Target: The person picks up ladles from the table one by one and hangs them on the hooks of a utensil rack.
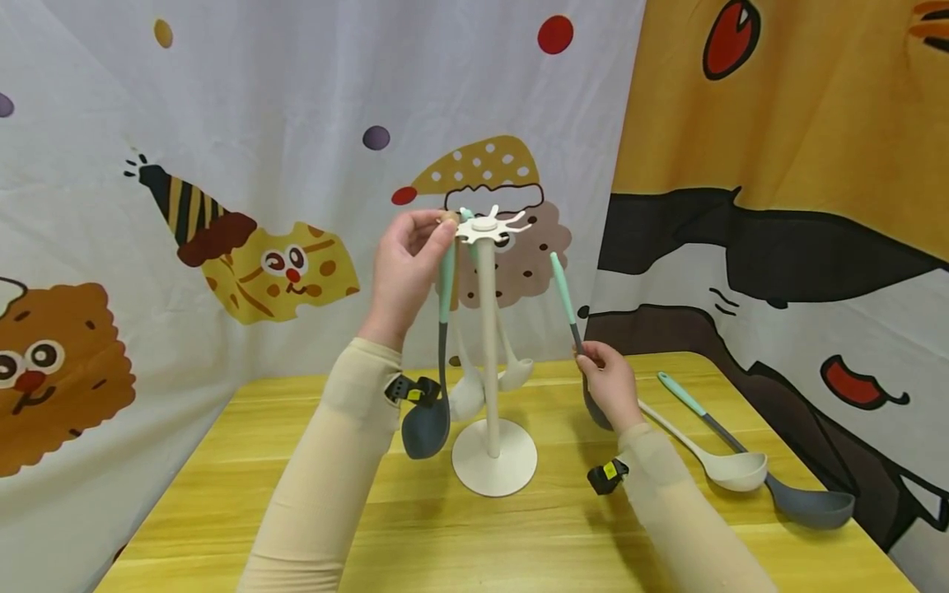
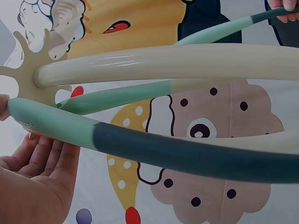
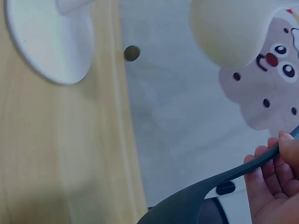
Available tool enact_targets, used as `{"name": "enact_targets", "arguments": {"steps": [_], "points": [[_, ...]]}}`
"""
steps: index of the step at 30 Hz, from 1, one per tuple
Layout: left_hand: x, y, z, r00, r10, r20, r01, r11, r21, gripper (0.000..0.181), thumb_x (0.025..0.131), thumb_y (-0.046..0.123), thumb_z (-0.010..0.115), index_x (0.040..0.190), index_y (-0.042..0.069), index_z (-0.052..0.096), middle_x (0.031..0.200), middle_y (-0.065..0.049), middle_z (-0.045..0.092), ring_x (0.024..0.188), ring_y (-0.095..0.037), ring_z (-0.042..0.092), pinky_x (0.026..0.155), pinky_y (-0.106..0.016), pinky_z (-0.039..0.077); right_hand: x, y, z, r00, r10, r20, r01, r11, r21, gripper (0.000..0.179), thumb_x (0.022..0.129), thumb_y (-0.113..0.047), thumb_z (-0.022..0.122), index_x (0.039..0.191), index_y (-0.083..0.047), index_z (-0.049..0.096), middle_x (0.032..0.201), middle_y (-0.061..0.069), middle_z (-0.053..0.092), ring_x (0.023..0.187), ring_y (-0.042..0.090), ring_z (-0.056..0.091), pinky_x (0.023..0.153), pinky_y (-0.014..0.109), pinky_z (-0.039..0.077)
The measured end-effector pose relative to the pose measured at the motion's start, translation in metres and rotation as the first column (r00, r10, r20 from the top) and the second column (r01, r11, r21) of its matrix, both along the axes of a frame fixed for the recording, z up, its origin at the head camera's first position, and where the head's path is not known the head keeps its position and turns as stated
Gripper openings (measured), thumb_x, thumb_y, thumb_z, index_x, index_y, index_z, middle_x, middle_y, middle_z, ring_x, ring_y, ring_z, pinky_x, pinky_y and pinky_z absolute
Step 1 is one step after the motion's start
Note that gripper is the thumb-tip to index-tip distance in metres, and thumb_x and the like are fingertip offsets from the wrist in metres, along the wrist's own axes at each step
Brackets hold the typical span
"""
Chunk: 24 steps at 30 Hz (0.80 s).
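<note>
A cream utensil stand (image 1: 489, 346) rises from a round base, with a ring of hooks on top. At the left of that ring, my left hand (image 1: 411, 268) pinches the mint handle top of a grey serving spoon (image 1: 426, 432), which hangs bowl-down beside the post. Two cream ladles (image 1: 516, 373) hang behind the post. Right of the stand, my right hand (image 1: 611, 383) grips a grey utensil (image 3: 224, 176) by its shaft, mint handle upward and tilted left. Its head points down, partly behind the hand in the head view and cut off in the right wrist view.
On the right of the wooden table (image 1: 334, 511) lie a cream ladle (image 1: 734, 469) and a grey ladle (image 1: 811, 504) with a mint handle, the two overlapping in view. A printed cartoon curtain (image 1: 296, 99) hangs behind the table.
</note>
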<state>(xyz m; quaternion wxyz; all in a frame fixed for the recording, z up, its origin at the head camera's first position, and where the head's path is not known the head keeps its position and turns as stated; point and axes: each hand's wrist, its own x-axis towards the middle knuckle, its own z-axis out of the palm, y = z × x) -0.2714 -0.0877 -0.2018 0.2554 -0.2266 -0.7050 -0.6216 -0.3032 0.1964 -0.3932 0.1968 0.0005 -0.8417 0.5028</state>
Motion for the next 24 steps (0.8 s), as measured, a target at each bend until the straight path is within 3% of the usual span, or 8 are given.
{"name": "enact_targets", "arguments": {"steps": [14, 24], "points": [[-0.001, 0.0, -0.001, 1.0, 0.005, 0.001, -0.005, 1.0, -0.005, 0.038, 0.097, 0.033, 0.063, 0.123, 0.005, 0.06, 0.116, -0.005, 0.064, 0.105, -0.016, 0.06, 0.093, -0.035, 0.049, 0.005, -0.008, 0.025, 0.998, 0.055, -0.01, -0.055, 0.991, -0.118, 0.024, 0.101, -0.009, 0.057, 0.121, 0.001, 0.065, 0.116, 0.018, 0.067, 0.101, 0.026, 0.061, 0.085, 0.03, 0.048], [0.0, -0.001, -0.001, 1.0, 0.005, 0.001, -0.005, 1.0, -0.003, 0.038, 0.097, 0.032, 0.063, 0.123, 0.004, 0.06, 0.116, -0.005, 0.064, 0.105, -0.016, 0.06, 0.093, -0.035, 0.048, 0.007, -0.012, 0.037, 0.997, 0.072, -0.033, -0.076, 0.985, -0.156, 0.024, 0.101, -0.008, 0.057, 0.122, 0.001, 0.066, 0.116, 0.02, 0.067, 0.097, 0.024, 0.062, 0.088, 0.036, 0.05]]}}
